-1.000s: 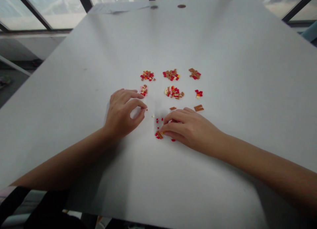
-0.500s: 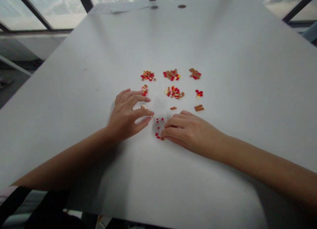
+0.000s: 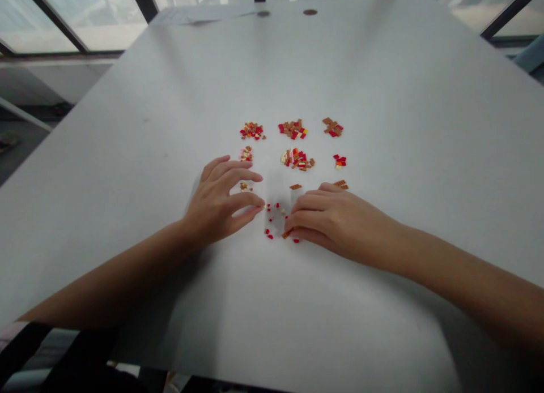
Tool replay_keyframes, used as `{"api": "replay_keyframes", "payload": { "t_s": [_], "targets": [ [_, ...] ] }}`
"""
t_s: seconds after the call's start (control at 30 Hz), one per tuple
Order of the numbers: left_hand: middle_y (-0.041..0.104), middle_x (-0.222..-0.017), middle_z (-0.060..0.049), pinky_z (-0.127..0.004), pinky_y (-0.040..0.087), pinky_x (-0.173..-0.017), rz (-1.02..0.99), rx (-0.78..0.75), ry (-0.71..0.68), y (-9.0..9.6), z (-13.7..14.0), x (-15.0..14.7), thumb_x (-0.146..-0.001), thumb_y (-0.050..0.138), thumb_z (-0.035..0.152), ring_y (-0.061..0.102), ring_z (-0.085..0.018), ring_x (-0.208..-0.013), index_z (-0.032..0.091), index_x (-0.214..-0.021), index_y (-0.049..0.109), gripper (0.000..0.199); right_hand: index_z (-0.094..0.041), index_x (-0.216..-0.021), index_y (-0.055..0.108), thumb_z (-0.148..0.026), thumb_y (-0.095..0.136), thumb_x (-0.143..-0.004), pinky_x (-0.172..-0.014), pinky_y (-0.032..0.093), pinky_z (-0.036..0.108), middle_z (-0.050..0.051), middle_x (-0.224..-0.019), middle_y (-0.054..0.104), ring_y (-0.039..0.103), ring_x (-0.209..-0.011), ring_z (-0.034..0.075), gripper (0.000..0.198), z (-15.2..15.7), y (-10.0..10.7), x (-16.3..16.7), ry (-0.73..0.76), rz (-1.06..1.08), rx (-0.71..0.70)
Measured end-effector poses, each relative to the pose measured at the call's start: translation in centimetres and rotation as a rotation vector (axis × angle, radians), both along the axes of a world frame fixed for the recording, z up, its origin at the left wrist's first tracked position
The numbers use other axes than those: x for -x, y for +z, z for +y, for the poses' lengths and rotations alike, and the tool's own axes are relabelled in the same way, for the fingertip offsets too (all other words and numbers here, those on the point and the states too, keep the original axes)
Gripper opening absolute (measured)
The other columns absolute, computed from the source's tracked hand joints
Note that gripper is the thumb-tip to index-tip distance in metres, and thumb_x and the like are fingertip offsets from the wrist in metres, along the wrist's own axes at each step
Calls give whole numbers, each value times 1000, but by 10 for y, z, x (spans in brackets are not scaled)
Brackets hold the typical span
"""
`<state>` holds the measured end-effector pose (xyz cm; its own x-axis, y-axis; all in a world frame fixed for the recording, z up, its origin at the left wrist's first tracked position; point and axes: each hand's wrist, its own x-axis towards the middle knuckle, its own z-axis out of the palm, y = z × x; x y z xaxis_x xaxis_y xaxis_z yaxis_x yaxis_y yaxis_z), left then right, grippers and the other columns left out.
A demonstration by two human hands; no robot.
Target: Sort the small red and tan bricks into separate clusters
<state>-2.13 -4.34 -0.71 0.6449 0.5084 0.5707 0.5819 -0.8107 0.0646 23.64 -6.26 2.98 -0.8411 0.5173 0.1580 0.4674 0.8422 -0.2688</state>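
Note:
My left hand (image 3: 227, 197) is at the left of some small loose pieces, thumb and forefinger pinched on a tiny cream building brick (image 3: 264, 206); the other fingers are spread. My right hand (image 3: 325, 217) has its fingers closed on a brown building brick (image 3: 286, 234), whose far end is hidden. Between the hands lie several tiny red pieces (image 3: 271, 220) and a cream piece (image 3: 283, 211). Another red piece (image 3: 296, 240) shows just below my right fingertips.
Beyond the hands, sorted piles of bricks lie on the white table (image 3: 272, 314): small mixed ones (image 3: 252, 131), brown and red ones (image 3: 293, 129), flat brown ones (image 3: 333, 127), a mixed pile (image 3: 298, 159) and red ones (image 3: 339, 161). Brown grille pieces (image 3: 341, 184) are partly behind my right hand.
My right hand has shifted slightly right and up with the brown brick, now partly covering the grille pieces. A cream piece and a red piece have come into sight. My left hand has barely moved.

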Motion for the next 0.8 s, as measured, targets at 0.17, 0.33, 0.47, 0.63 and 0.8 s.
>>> {"api": "replay_keyframes", "payload": {
  "t_s": [0.17,0.33,0.47,0.63,0.8],
  "targets": [
    [72,-112,-4,-53,43,-108,-7,10,-15,0,-1,0,-89,71,27,64,-26,-118,28,-84,72,5,-24,-94,74,-31,58,-98,-65,48,31,3,-86,75,67,-72,17,18,18,20,-46,-201,125,-172],
    [74,-110,-2,-51,42,-110,5,-9,-57,-2,-1,2,-89,71,26,64,-24,-118,27,-88,70,2,-27,-87,75,-36,52,-99,-57,48,32,3,-81,75,68,-66,18,28,23,3,-74,-292,67,-204],
    [74,-109,-1,-50,42,-111,11,-35,-76,-2,-2,2,-88,72,24,64,-23,-117,26,-89,69,4,-28,-90,75,-33,56,-97,-57,50,31,2,-83,75,70,-66,19,21,17,-12,-71,-322,108,-177],
    [74,-109,0,-48,42,-112,41,-52,-76,-1,-2,2,-88,72,25,64,-21,-118,27,-91,67,6,-26,-93,73,-25,57,-96,-53,47,30,2,-79,74,69,-63,18,16,14,-14,-67,-383,105,-232],
    [74,-109,-1,-50,42,-111,34,-51,-88,-1,-2,3,-88,73,24,64,-23,-119,27,-92,67,7,-25,-89,71,-25,59,-95,-61,50,31,3,-82,77,72,-72,20,13,9,-15,-68,-376,130,-275]
  ]
}}
